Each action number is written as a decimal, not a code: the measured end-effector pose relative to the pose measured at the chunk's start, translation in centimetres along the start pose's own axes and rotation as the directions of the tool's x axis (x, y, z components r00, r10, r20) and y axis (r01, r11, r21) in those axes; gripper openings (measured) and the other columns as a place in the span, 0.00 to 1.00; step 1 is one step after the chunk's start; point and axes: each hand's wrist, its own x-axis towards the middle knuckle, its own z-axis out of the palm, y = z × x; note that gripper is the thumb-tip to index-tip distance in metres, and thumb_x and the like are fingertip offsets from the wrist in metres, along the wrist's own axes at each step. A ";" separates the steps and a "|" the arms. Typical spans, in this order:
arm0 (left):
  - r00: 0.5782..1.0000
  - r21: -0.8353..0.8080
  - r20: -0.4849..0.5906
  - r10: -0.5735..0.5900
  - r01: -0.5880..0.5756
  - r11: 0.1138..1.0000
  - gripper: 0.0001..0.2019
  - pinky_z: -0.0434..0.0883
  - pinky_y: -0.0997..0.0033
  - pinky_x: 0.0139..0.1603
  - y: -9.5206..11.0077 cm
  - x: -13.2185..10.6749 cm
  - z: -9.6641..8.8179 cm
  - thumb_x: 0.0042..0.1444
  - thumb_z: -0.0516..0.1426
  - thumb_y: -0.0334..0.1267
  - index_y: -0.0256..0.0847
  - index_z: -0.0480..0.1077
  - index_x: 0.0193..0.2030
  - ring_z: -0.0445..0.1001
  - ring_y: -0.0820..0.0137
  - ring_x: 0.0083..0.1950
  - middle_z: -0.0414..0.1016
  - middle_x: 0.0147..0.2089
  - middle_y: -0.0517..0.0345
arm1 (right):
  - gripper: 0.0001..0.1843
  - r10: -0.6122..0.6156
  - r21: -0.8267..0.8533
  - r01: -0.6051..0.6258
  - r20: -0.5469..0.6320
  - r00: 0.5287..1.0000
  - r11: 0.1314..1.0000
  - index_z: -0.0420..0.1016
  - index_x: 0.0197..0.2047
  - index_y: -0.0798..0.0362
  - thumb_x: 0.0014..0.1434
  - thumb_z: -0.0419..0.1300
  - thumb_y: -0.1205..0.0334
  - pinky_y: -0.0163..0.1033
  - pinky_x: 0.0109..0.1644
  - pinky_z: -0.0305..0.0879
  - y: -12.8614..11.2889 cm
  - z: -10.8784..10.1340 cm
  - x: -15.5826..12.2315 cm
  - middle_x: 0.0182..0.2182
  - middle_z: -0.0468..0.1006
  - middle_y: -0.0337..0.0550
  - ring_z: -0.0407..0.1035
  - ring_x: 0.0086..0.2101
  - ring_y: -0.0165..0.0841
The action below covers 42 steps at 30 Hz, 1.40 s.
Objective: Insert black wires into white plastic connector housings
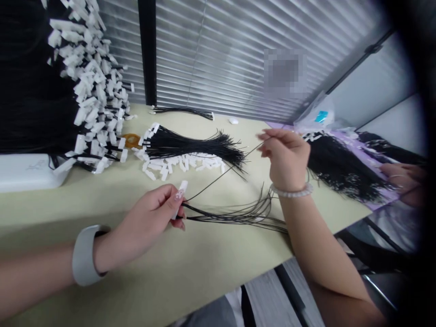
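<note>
The left hand (146, 222) is clenched on a white plastic connector (180, 193), which sticks up past the thumb and fingers, while the raised right hand (284, 159) pinches a single thin black wire (225, 171) between its fingertips. That wire slants down to the left hand's grip, and a loose spray of black wires (235, 216) fans out from the same grip above the desk – fine, glossy and gently curling, their ends splayed.

Just ahead, a thick sheaf of black wires (190, 145) lies on the pale olive desk (190, 277), with white connectors (163, 164) heaped around one end. Behind it are a smaller wire bundle (182, 111) and a small white object (233, 121). Farther left, a dense mass of connector-tipped wires (91, 91) rises above a white box (27, 172), near an orange tape roll (131, 141).

On the right, a co-worker's hand (398, 175) lies beside a black wire pile (344, 170) on a lilac sheet (383, 202). A clear plastic bag (313, 116) carries a blue label (321, 116) – too small to read.
</note>
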 end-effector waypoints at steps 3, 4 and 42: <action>1.000 -0.022 0.002 -0.007 0.007 1.000 0.14 0.67 0.75 0.31 0.1 0.0 0.0 0.57 0.48 0.47 0.38 0.61 0.30 0.69 0.76 0.27 0.65 0.27 0.63 | 0.16 0.091 0.268 -0.090 0.006 0.996 0.959 0.69 0.44 0.50 0.51 0.51 0.66 0.35 0.37 0.68 0.6 -0.4 0.8 0.49 0.68 0.45 0.70 0.40 0.30; 1.000 -0.037 0.005 -0.014 0.014 0.999 0.14 0.68 0.75 0.31 0.1 0.1 0.0 0.57 0.49 0.47 0.38 0.62 0.30 0.68 0.76 0.27 0.65 0.27 0.63 | 0.16 0.127 0.356 -0.132 0.037 0.991 0.925 0.69 0.44 0.49 0.52 0.50 0.65 0.37 0.41 0.68 0.2 -0.3 0.6 0.50 0.67 0.44 0.69 0.42 0.30; 0.996 -0.224 -0.063 -0.056 0.041 0.974 0.11 0.67 0.77 0.25 -0.3 0.5 -0.2 0.55 0.51 0.46 0.40 0.65 0.30 0.64 0.76 0.26 0.63 0.26 0.62 | 0.08 -0.112 -0.063 0.190 0.615 0.780 0.980 0.71 0.24 0.55 0.54 0.56 0.66 0.31 0.21 0.51 -6.7 3.5 -7.7 0.15 0.65 0.34 0.53 0.17 0.21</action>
